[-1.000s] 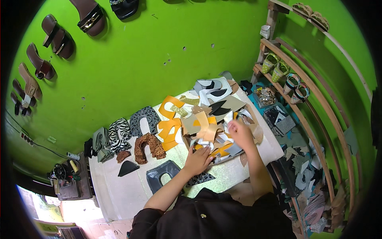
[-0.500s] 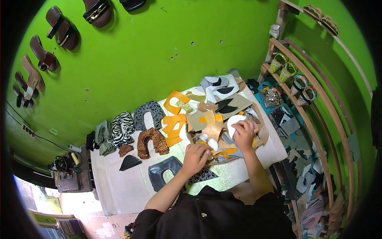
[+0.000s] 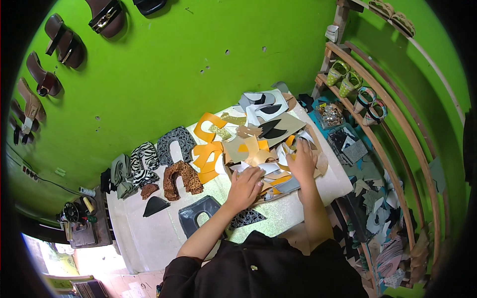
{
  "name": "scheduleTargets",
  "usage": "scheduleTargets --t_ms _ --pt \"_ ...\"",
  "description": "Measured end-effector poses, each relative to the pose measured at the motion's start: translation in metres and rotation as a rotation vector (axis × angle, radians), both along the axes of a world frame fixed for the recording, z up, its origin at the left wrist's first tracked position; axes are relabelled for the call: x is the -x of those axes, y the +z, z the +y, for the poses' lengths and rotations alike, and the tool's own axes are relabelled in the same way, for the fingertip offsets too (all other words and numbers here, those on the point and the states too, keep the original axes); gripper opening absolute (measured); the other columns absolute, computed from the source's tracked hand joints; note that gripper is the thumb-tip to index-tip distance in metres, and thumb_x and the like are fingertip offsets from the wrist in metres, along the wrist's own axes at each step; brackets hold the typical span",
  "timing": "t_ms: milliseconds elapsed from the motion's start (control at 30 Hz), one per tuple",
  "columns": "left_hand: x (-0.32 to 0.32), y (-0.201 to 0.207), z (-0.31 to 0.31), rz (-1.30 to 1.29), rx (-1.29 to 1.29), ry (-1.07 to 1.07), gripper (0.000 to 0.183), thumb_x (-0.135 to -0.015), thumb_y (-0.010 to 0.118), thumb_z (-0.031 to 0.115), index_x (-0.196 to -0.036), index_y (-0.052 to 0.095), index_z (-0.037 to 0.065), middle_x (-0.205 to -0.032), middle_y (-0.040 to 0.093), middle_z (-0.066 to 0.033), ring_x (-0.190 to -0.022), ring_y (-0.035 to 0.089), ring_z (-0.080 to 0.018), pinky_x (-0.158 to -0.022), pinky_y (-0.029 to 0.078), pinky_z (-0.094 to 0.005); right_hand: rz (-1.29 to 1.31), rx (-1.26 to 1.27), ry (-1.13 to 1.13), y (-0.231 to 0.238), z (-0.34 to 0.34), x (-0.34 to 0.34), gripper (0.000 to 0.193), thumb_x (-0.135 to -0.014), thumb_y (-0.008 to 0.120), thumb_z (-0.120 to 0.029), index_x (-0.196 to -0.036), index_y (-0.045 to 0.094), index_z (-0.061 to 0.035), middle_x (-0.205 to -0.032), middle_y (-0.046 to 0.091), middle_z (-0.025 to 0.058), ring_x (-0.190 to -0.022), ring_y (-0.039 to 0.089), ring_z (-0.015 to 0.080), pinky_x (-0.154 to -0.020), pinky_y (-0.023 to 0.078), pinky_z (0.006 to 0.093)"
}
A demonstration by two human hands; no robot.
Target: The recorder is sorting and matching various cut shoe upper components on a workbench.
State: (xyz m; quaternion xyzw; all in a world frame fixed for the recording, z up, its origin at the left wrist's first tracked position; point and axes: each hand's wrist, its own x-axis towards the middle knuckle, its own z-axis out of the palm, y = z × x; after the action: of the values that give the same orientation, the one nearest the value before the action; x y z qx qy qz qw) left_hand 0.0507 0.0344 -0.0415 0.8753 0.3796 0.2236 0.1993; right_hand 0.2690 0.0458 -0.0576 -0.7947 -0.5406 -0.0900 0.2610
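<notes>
Both hands are in a heap of cut leather-like scraps (image 3: 258, 153) in tan, yellow, white and grey, which lies in a shallow box or tray at the right part of the table. My left hand (image 3: 245, 186) rests palm down on the heap's near left edge, fingers stretched over the white and yellow bits. On the right side of the heap lies my right hand (image 3: 302, 161), its fingers extended among white and tan pieces and apparently gripping none. Beyond the hands, black pointed pieces (image 3: 273, 127) lie on a flat olive-grey sheet (image 3: 293, 124).
Left of the heap sit yellow cutouts (image 3: 208, 158), a leopard-print stack (image 3: 181, 180), zebra-print pieces (image 3: 144, 157), a patterned grey arch (image 3: 176, 144) and dark grey arches (image 3: 198, 211). Wooden racks (image 3: 377, 99) with shoes stand right. Sandals (image 3: 67, 42) hang on the green wall.
The rounded white piece under my right hand is no longer seen there, and that hand's fingers have straightened. My left hand's fingers have spread over the heap. The whole view has shifted slightly.
</notes>
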Motion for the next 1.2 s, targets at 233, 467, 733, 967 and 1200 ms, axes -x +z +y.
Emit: scheduleTargets --t_ms 233,467,733,967,1200 --pt "-0.016 0.000 0.021 -0.056 -0.017 -0.018 0.036 -0.088 0.046 0.019 -0.123 0.049 0.011 -0.126 0.047 -0.0104 -0.122 0.040 -0.0278 -0.103 0.022 -0.0536 0.070 0.510 0.363 -0.026 -0.018 0.015 0.055 -0.078 0.054 -0.027 -0.129 0.043 -0.0073 -0.100 0.061 0.0147 -0.089 0.060 0.0287 -0.085 0.036 0.0457" --pt "-0.035 -0.018 0.041 0.029 -0.018 -0.060 0.037 -0.090 0.044 0.022 -0.124 0.049 0.012 -0.131 0.045 -0.0105 -0.126 0.038 -0.0283 -0.101 0.024 -0.0565 0.054 0.476 0.527 -0.028 -0.039 0.039 0.035 -0.076 0.052 -0.019 -0.108 0.057 -0.0059 -0.091 0.062 0.0117 -0.079 0.061 0.0278 -0.077 0.038 0.0404" --pt "-0.026 -0.055 0.041 0.184 -0.180 -0.046 0.037 -0.089 0.042 0.031 -0.116 0.058 0.012 -0.134 0.045 -0.0084 -0.127 0.037 -0.0202 -0.104 0.023 -0.0475 0.332 0.163 0.326 -0.029 -0.023 0.020 0.024 -0.076 0.052 -0.014 -0.095 0.065 -0.0065 -0.086 0.064 0.0110 -0.078 0.060 0.0294 -0.084 0.038 0.0411" --pt "-0.020 -0.061 0.042 0.186 -0.193 -0.031 0.037 -0.090 0.040 0.032 -0.116 0.059 0.013 -0.134 0.045 -0.0076 -0.128 0.036 -0.0184 -0.105 0.022 -0.0456 0.026 0.351 0.329 -0.023 -0.011 -0.022 0.015 -0.070 0.061 -0.012 -0.081 0.071 -0.0122 -0.092 0.064 0.0081 -0.093 0.054 0.0261 -0.098 0.025 0.0451" --pt "-0.021 -0.061 0.042 0.205 -0.183 -0.033 0.038 -0.090 0.040 0.033 -0.117 0.058 0.014 -0.135 0.044 -0.0070 -0.130 0.033 -0.0174 -0.106 0.020 -0.0450 -0.026 0.548 0.268 -0.040 -0.012 -0.032 0.021 -0.060 0.069 -0.012 -0.080 0.068 -0.0130 -0.097 0.056 0.0073 -0.102 0.048 0.0250 -0.100 0.021 0.0487"
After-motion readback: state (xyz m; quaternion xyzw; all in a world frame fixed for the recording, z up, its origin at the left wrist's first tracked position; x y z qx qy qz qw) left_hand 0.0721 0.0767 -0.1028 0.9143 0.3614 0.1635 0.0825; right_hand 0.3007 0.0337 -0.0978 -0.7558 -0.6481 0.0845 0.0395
